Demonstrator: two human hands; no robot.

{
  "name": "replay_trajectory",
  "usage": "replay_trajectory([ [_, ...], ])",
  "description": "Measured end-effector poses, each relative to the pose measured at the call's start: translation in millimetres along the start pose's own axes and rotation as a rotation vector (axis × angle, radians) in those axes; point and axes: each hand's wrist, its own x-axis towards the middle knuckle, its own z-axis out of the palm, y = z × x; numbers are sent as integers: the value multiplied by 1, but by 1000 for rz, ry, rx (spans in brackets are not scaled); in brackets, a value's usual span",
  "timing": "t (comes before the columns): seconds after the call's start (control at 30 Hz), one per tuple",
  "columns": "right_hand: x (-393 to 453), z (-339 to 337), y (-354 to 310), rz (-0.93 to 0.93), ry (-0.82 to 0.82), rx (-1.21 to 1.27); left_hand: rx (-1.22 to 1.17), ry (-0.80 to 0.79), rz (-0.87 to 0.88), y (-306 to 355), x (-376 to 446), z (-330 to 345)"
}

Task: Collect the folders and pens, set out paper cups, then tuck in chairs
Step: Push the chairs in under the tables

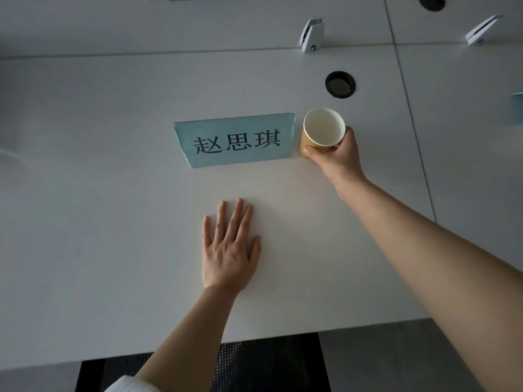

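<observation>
One paper cup, upright on a white table, just right of one blue name card, right hand grasping its side, left hand flat with fingers straight, two cable holes, two white clips beyond, one dark chair below the table edge

White table in dim light; grey floor, perhaps carpet.
</observation>
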Motion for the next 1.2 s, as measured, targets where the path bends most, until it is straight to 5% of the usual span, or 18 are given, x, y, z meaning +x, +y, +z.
replay_trajectory([
  [0.27, -26, -22, 16, 92, -64, 19, -19, 6, 0, -3, 0, -1],
  [0.67, -179, -150, 110, 359, -57, -121, -143, -144, -110, 12, 4, -18],
  [0.9, -252, -216, 162, 486, 64, 69, -507, -126, -28, 114, -62, -8],
  [1.2, -304, -354, 232, 544, 232, 266, -561, -256, 73, 290, -166, 25],
])
